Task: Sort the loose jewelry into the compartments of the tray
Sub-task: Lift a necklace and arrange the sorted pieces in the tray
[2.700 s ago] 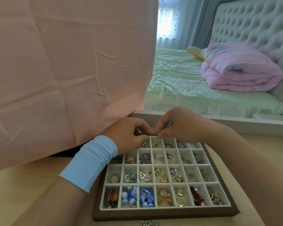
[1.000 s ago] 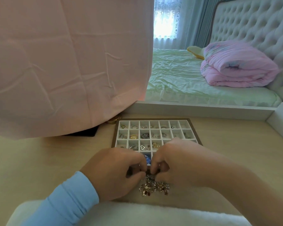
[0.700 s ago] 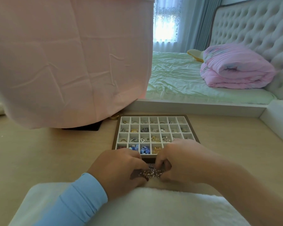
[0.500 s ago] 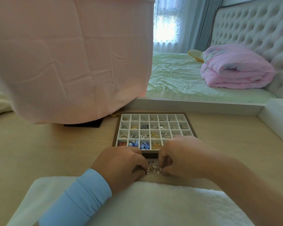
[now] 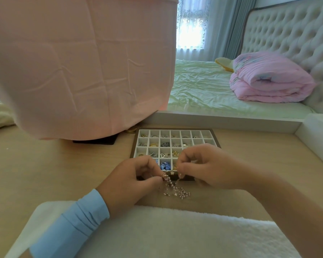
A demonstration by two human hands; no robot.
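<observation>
Both hands are busy over the worktop (image 5: 45,164), just in front of the near edge of the tray (image 5: 133,148). The left hand (image 5: 132,183), coming out of a light blue sleeve (image 5: 69,226), has thumb and forefinger closed on one end of a small beaded strand (image 5: 173,189). The right hand (image 5: 203,168) pinches a thin part of the same strand a little higher, its other fingers curled in. The strand's beads look pale pink, with a few gold-coloured bits (too small for me to make out their shapes). Most of it lies in a loose heap on the worktop between the hands, and only the pinched parts are lifted. The tray is a brown-framed grid of white compartments. Many of them hold small silver and gold pieces, and a cluster of blue pieces (image 5: 165,166) sits in the near row, partly behind the fingers. A fluffy white towel (image 5: 175,231) lies across the worktop's near edge, under the forearms. A big pink cloth (image 5: 73,62) hangs at the left, and beyond the worktop is a bed (image 5: 199,90) with a folded pink quilt (image 5: 268,79).
</observation>
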